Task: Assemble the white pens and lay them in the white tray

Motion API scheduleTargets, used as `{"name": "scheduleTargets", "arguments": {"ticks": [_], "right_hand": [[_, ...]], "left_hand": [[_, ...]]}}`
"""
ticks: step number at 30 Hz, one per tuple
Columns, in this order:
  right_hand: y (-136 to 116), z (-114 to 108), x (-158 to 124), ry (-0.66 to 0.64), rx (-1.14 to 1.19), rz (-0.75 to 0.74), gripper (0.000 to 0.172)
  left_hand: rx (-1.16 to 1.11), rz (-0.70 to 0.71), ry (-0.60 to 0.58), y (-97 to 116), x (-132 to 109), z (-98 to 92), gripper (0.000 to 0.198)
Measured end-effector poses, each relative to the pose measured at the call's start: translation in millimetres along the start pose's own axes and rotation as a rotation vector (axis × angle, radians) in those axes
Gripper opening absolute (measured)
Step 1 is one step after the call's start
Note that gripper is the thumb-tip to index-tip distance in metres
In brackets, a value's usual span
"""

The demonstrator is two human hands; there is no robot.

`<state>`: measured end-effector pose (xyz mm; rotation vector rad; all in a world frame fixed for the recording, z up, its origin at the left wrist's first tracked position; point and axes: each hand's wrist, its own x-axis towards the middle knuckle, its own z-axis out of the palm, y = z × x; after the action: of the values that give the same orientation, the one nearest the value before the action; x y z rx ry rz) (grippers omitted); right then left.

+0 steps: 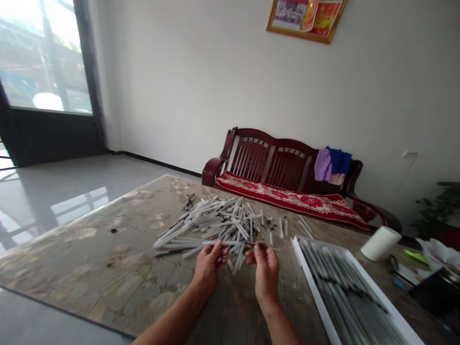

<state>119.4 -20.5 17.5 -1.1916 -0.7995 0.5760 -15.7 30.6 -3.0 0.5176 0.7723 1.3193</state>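
Note:
My left hand [209,264] pinches a slim white translucent tube [230,243], held level above the table. At the tube's right end, my right hand [265,261] has its thumb and fingers closed on a thin dark piece [248,243] that lines up with the tube. Whether the dark piece sits inside the tube I cannot tell. Just beyond both hands lies a loose pile of white tubes [215,218], with small dark pieces scattered among them. To the right of my right hand, a white box [305,268] holds rows of grey translucent tubes [345,282] with dark parts midway.
Eyeglasses [189,202] lie behind the pile on the patterned tabletop [89,258]. A white paper roll [381,243] stands beyond the box, near clutter at the right edge. Behind the table is a wooden bench [273,158] with a red cushion [287,194].

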Motion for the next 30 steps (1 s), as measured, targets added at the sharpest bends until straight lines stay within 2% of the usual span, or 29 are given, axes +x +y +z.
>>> {"name": "scheduleTargets", "arguments": {"ticks": [10, 15, 23, 26, 30], "right_hand": [[-5, 3, -1, -0.031, -0.029, -0.004, 0.038], [-10, 0, 1, -0.116, -0.074, -0.008, 0.038], [-12, -13, 5, -0.168, -0.160, -0.095, 0.026], [-11, -9, -1, -0.221, -0.217, -0.158, 0.019], [-10, -4, 2, -0.253, -0.207, -0.146, 0.023]], "left_hand": [[0.041, -0.004, -0.038, 3, -3, 2.8, 0.050], [0.078, -0.029, -0.095, 5, -6, 3.4, 0.051], [0.078, -0.056, -0.198, 2, -7, 6.6, 0.048], [0.039, -0.105, -0.245, -2, -6, 5.4, 0.045], [-0.137, -0.213, -0.196, 2, 1, -0.3, 0.036]]}}
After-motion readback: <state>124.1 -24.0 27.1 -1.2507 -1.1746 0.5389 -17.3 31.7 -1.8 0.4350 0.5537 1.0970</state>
